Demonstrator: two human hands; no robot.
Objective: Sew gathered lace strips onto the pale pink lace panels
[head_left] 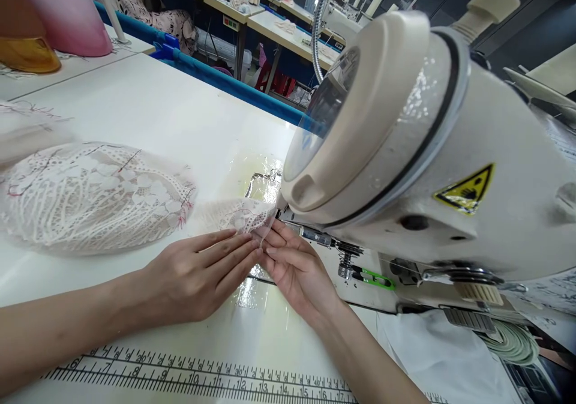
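A small piece of white lace fabric [240,213] lies at the needle area of a cream sewing machine [373,122]. My left hand [202,275] rests palm down with its fingers stretched out, their tips on the lace's near edge. Close beside it, my right hand [297,266] pinches the sheer edge of the same lace between thumb and fingers. The needle is hidden behind the machine head. To the left lies a larger lace cup [99,200] with red and dark thread ends.
A printed ruler scale [216,380] runs along the table's near edge. White cloth [445,356] and a green coil [513,341] lie at lower right. A pink shiny form [72,14] stands at far left. Blue edging [234,83] borders the table; other sewing tables stand beyond.
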